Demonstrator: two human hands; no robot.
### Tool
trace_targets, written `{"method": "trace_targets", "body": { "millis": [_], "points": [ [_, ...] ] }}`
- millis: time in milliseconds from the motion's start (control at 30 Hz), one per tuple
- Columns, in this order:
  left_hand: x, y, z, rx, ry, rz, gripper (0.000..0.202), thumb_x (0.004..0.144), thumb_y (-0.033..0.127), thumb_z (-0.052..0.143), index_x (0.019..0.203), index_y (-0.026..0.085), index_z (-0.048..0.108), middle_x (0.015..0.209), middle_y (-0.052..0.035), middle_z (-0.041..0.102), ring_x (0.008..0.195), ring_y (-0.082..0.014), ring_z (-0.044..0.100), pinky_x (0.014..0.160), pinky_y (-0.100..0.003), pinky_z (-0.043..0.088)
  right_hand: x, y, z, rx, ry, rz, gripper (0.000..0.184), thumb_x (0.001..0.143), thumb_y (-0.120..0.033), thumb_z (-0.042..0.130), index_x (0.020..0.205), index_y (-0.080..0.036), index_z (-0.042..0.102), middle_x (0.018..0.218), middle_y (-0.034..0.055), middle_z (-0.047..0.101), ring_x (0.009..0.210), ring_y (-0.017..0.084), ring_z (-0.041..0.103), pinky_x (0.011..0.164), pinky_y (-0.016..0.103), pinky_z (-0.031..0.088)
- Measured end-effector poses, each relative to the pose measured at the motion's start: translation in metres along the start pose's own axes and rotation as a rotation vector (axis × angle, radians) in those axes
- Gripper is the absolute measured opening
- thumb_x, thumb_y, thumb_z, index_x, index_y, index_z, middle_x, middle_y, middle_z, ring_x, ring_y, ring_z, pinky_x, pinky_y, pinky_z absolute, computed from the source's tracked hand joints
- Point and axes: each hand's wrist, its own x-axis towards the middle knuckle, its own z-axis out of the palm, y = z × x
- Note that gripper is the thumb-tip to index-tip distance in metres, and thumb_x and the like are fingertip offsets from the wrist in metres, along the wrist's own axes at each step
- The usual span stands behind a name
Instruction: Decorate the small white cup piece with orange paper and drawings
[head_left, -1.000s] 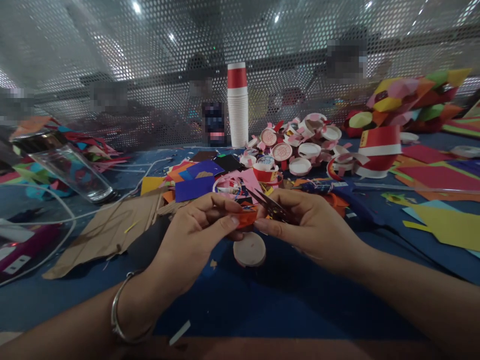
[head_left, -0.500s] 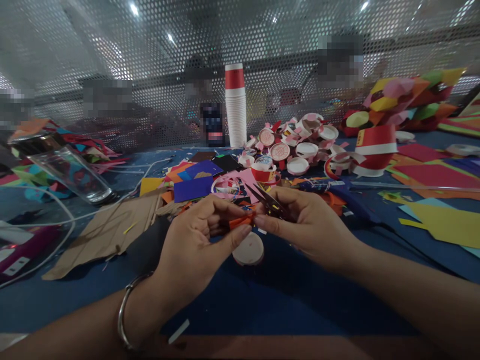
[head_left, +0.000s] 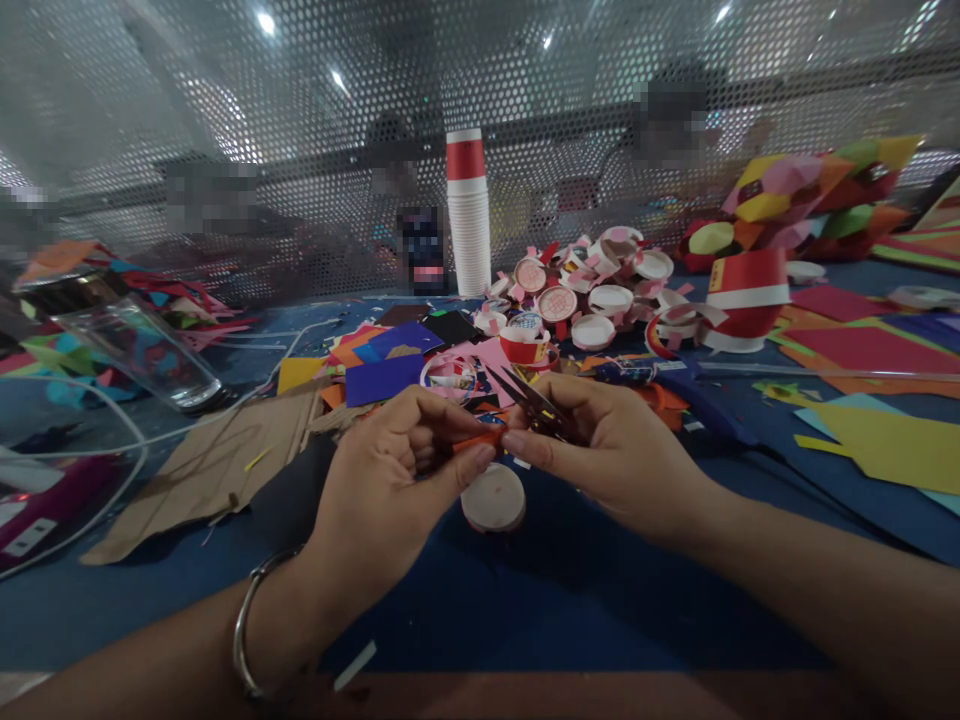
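Note:
Between the fingertips of my left hand (head_left: 401,480) is a small folded piece of orange paper (head_left: 480,440). My right hand (head_left: 619,455) has a pair of scissors (head_left: 536,400) in its curled fingers, with the blades pointing up and left. Its thumb and index finger also touch the right end of the orange paper. Below the fingertips a round white cup base (head_left: 493,498) lies on the blue table (head_left: 570,610). Both hands hover just above the table, close together.
Cut cup bottoms (head_left: 592,300) are piled behind my hands, near a tall stack of paper cups (head_left: 468,220). A blue glue gun (head_left: 694,395) lies right, beside yellow paper (head_left: 892,440). Cardboard (head_left: 202,460) and a glass bottle (head_left: 142,345) lie left. A perforated metal screen (head_left: 315,130) stands behind.
My hands keep almost the same pose. The orange paper is turned slightly flatter between the fingertips, and the whole view has shifted a little.

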Motion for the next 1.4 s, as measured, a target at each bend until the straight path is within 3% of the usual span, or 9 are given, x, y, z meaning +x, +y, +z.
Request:
{"method": "trace_targets", "body": {
  "millis": [200, 367, 567, 800, 1133, 1400],
  "points": [
    [0.001, 0.001, 0.000, 0.055, 0.034, 0.017, 0.017, 0.081, 0.016, 0.082, 0.087, 0.021, 0.067, 0.078, 0.0031, 0.077, 0.071, -0.0103, 0.073, 0.064, -0.017, 0.057, 0.000, 0.000, 0.000, 0.042, 0.004, 0.007, 0.016, 0.082, -0.024, 0.080, 0.085, -0.018, 0.065, 0.077, -0.0039, 0.058, 0.070, 0.012, 0.051, 0.063, 0.026, 0.041],
    [-0.002, 0.002, 0.000, 0.062, 0.045, 0.022, 0.020, 0.081, 0.017, 0.081, 0.088, 0.021, 0.063, 0.079, 0.0026, 0.076, 0.073, -0.0117, 0.074, 0.066, -0.019, 0.058, 0.000, -0.001, 0.001, 0.135, 0.024, 0.005, 0.025, 0.076, -0.020, 0.086, 0.091, -0.019, 0.066, 0.086, -0.0027, 0.064, 0.080, 0.013, 0.059, 0.072, 0.025, 0.048],
    [-0.003, 0.001, -0.002, 0.105, 0.076, 0.052, 0.025, 0.081, 0.022, 0.083, 0.086, 0.022, 0.059, 0.082, 0.0028, 0.073, 0.078, -0.0128, 0.074, 0.068, -0.020, 0.058, 0.000, -0.004, 0.000, 0.118, -0.017, 0.012, 0.016, 0.080, -0.022, 0.085, 0.084, -0.019, 0.069, 0.078, -0.0037, 0.064, 0.073, 0.012, 0.057, 0.068, 0.024, 0.045],
    [0.008, 0.005, -0.013, -0.042, -0.092, -0.081, 0.028, 0.086, 0.024, 0.082, 0.109, 0.018, 0.069, 0.085, 0.0005, 0.079, 0.078, -0.0110, 0.078, 0.072, -0.015, 0.063, 0.000, -0.001, -0.002, 0.024, -0.025, 0.043, 0.014, 0.088, -0.030, 0.077, 0.090, -0.019, 0.069, 0.081, -0.0022, 0.064, 0.075, 0.013, 0.055, 0.067, 0.027, 0.043],
    [0.013, 0.006, -0.012, -0.178, -0.094, -0.182, 0.023, 0.087, 0.019, 0.082, 0.105, 0.015, 0.068, 0.078, 0.0000, 0.080, 0.069, -0.0094, 0.078, 0.064, -0.011, 0.060, 0.000, -0.001, -0.003, 0.064, -0.066, 0.076, 0.021, 0.090, -0.037, 0.077, 0.093, -0.018, 0.068, 0.083, -0.0023, 0.064, 0.076, 0.013, 0.055, 0.069, 0.027, 0.043],
    [0.013, -0.001, -0.014, -0.350, -0.175, -0.313, 0.014, 0.091, 0.028, 0.078, 0.089, 0.015, 0.073, 0.078, -0.0003, 0.076, 0.069, -0.0114, 0.076, 0.065, -0.017, 0.062, 0.001, 0.003, -0.005, 0.004, -0.081, 0.044, 0.017, 0.092, -0.035, 0.073, 0.092, -0.018, 0.068, 0.087, 0.0004, 0.066, 0.082, 0.016, 0.058, 0.073, 0.030, 0.045]
  ]
}}
